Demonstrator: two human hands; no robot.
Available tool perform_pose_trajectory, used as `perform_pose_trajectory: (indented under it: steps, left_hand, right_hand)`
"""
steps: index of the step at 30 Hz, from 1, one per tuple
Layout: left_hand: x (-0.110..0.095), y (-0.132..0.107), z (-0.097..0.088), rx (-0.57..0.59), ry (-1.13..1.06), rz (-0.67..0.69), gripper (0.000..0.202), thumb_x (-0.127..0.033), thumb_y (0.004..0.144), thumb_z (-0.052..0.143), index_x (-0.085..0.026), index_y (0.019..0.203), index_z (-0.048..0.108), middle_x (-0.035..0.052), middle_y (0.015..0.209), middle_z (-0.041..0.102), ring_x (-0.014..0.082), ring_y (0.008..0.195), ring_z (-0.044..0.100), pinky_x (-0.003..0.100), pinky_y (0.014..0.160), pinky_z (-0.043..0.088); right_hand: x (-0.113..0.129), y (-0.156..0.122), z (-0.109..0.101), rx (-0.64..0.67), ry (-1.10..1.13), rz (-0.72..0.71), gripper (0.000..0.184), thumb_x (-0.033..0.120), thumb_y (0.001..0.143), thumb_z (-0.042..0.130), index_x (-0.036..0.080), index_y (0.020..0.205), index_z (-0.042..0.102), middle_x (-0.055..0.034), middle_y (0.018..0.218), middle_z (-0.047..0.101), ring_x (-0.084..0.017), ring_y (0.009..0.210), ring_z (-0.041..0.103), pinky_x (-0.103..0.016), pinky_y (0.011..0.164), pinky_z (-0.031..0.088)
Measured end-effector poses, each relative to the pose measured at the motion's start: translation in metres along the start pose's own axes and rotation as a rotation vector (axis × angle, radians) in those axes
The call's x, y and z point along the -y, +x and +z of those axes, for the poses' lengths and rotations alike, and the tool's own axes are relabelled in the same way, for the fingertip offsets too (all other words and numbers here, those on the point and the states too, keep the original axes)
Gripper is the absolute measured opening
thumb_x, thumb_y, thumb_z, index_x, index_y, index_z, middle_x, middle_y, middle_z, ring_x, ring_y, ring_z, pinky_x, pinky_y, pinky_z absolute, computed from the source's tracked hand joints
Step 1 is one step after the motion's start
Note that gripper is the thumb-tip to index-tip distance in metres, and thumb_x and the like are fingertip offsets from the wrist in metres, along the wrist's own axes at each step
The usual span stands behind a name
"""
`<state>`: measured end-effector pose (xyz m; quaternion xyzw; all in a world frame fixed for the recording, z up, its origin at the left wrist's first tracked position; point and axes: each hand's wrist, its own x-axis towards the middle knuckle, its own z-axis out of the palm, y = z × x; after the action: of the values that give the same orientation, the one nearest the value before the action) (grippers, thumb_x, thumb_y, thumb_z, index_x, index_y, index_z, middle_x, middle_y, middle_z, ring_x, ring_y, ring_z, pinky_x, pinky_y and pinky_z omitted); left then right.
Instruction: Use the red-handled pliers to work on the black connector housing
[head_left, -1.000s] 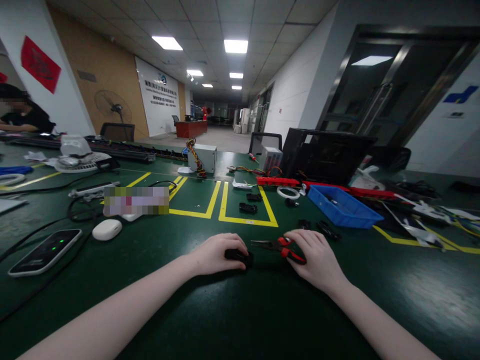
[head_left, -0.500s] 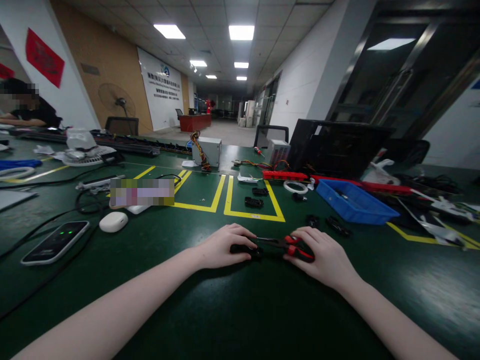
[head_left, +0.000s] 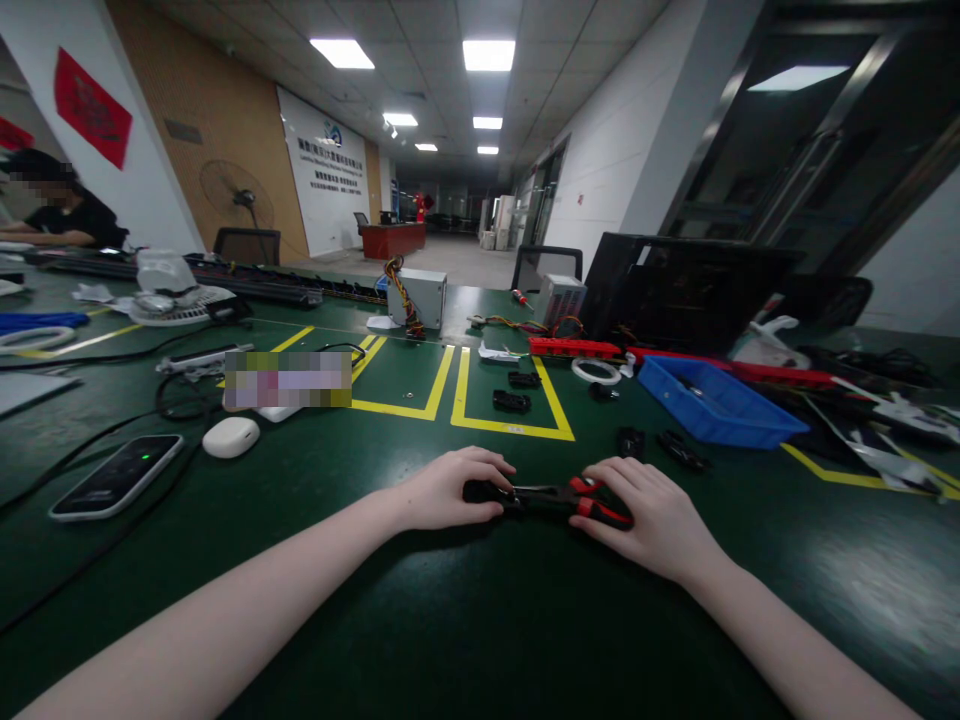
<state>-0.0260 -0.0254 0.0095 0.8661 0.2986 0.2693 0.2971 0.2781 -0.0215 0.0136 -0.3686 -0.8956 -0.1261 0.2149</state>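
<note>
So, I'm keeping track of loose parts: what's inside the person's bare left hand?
The bare left hand holds a small black object, partly visible; the hand covers the rest, so its full shape can't be seen.

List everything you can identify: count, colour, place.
Pliers: one, red-black, right hand
Held part: one, black, left hand
Small parts: two, black, inside yellow tape
Other parts: two, black, beyond right hand
Tray: one, blue, right
Metal boxes: two, grey, far side
Large object: one, black, back right
Rounded item: one, white, left
Flat device: one, black-faced, left
Table: one, green, underneath
Person: one, black top, far left
Left hand: one, bare, centre
Right hand: one, bare, centre
</note>
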Motion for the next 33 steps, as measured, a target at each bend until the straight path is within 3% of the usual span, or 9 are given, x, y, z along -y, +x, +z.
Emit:
perform_pose_trajectory:
  steps: [7,12,17,33]
  left_hand:
    - [0.0025,0.0005,0.0017,-0.006,-0.021,0.026,0.029,-0.018,0.083,0.07,-0.019,0.112,0.067,0.0093,0.131,0.06,0.0249,0.129,0.049,0.043,0.109,0.038]
    - [0.0026,0.0001,0.0033,0.019,0.026,0.05,0.037,-0.029,0.083,0.074,-0.02,0.117,0.064,0.0098,0.134,0.057,0.0257,0.13,0.048,0.043,0.108,0.04]
    - [0.0064,0.0016,0.0055,0.011,0.029,0.08,0.025,-0.021,0.087,0.069,-0.019,0.111,0.066,0.0084,0.132,0.058,0.0247,0.13,0.048,0.043,0.109,0.04]
    - [0.0057,0.0014,0.0048,0.018,0.025,0.079,0.026,-0.023,0.086,0.07,-0.019,0.111,0.066,0.0092,0.133,0.058,0.026,0.131,0.048,0.045,0.109,0.039]
  right_hand:
    - [0.0016,-0.0007,0.0006,0.013,0.036,-0.014,0.041,0.056,0.083,0.061,0.018,0.101,0.062,-0.0095,0.094,0.068,-0.022,0.08,0.065,-0.034,0.069,0.052]
    - [0.0025,-0.0018,0.0019,0.006,0.057,-0.035,0.042,0.054,0.083,0.062,0.017,0.102,0.06,-0.0101,0.095,0.068,-0.021,0.08,0.065,-0.034,0.069,0.054]
    - [0.0027,-0.002,0.0027,0.011,0.077,-0.027,0.041,0.054,0.083,0.062,0.018,0.102,0.06,-0.0096,0.096,0.067,-0.022,0.08,0.065,-0.034,0.068,0.054]
    - [0.0036,-0.0016,0.0011,0.013,0.073,-0.022,0.04,0.053,0.083,0.062,0.018,0.103,0.06,-0.0095,0.096,0.067,-0.021,0.081,0.065,-0.033,0.069,0.054]
